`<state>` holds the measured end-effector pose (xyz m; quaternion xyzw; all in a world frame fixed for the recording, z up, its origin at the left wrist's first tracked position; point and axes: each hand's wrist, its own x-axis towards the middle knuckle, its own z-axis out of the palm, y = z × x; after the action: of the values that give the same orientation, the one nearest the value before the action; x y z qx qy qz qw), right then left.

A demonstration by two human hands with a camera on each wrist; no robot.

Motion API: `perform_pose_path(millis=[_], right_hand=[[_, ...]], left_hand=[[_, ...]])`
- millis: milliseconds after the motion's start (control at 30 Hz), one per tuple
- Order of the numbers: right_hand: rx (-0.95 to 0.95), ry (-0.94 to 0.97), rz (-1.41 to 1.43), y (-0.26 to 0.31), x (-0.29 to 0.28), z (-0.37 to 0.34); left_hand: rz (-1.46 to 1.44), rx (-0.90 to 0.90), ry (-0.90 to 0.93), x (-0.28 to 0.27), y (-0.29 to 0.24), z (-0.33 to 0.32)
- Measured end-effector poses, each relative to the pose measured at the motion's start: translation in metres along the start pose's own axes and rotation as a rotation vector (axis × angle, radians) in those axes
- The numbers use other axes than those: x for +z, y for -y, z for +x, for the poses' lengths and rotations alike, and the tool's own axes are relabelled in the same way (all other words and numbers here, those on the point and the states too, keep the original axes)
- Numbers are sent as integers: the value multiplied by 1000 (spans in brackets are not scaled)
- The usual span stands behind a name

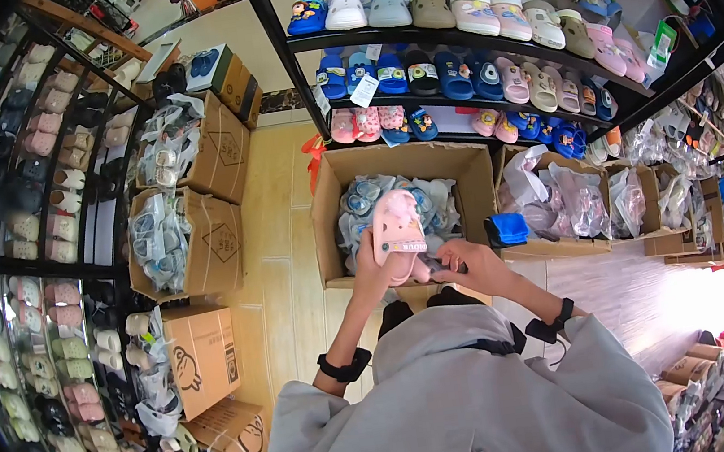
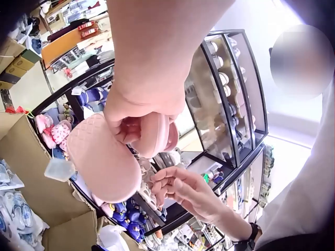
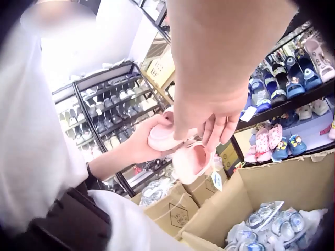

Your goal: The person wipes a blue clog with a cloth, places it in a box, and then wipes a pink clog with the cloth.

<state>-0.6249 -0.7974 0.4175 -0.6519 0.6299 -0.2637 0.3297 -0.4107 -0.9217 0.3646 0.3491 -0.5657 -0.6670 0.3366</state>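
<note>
Two pink clogs (image 1: 397, 217) were up above the near side of an open cardboard box (image 1: 408, 157); the upper clog showed its holed top and lettered strap, the other sat partly behind it; the left grip (image 1: 370, 266), at their 7 o'clock, was curled round the pair; the right grip (image 1: 474, 268), at 4 o'clock, had its fingers loosely bent near the clogs, with nothing visible held in it; a small tag (image 3: 217, 180) hung beside the clogs; bagged shoes (image 1: 359, 204) filled the box beneath; a blue packet (image 1: 507, 228) lay just past 3 o'clock; further out, a black rack (image 1: 275, 36) of shoes rose toward 1 o'clock, and cartons (image 1: 221, 243) stood at 9 o'clock.
</note>
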Motion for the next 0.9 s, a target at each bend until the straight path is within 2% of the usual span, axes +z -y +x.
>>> perform_pose_path(millis=[133,167,267,300,500,600,767,900], right_hand=[[41,-113,196,13,-12,3],[35,-99,85,0,-10,2],[-81,-275,-27,-13,-12,-6],[-55,-283,4,-10,-18,-9],[-9,-280,160,-19,-41,-32],[-59,-272,178,-29,-46,-39],[-141,-297,293,-21,-56,-50],[-250,-208,134,-42,-59,-59]], left_hand=[[111,25,-5,26,-6,-7],[137,33,1,35,-8,-9],[166,26,-42,65,-18,-17],[219,110,-32,69,-15,-16],[162,94,114,99,-20,-29],[-21,8,188,111,-32,-43],[-71,34,163,118,-27,-61],[2,56,102,130,-32,-74]])
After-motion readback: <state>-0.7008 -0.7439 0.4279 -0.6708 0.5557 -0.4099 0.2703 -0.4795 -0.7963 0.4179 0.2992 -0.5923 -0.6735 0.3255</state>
